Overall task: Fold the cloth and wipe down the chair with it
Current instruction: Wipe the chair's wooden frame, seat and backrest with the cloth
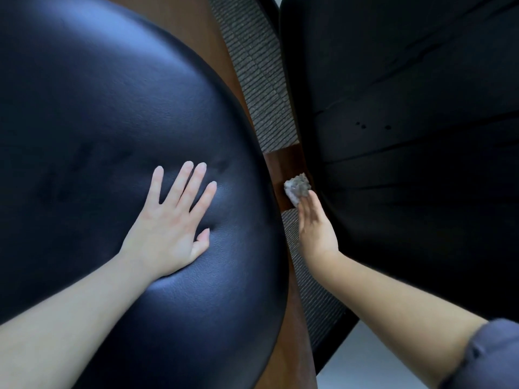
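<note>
The chair's dark blue-black padded leather cushion (112, 122) fills the left and middle of the head view. My left hand (174, 217) lies flat on it, fingers spread, pressing a dent into the padding. A brown wooden part of the chair frame (283, 164) runs along the cushion's right edge. My right hand (314, 223) presses a small folded grey-white cloth (297, 188) against that wood, fingers over the cloth's lower end.
A second black cushioned surface (407, 136) rises on the right, close beside my right hand. Grey ribbed fabric (258, 68) runs in the narrow gap between the two cushions. Pale floor (365, 357) shows at the bottom right.
</note>
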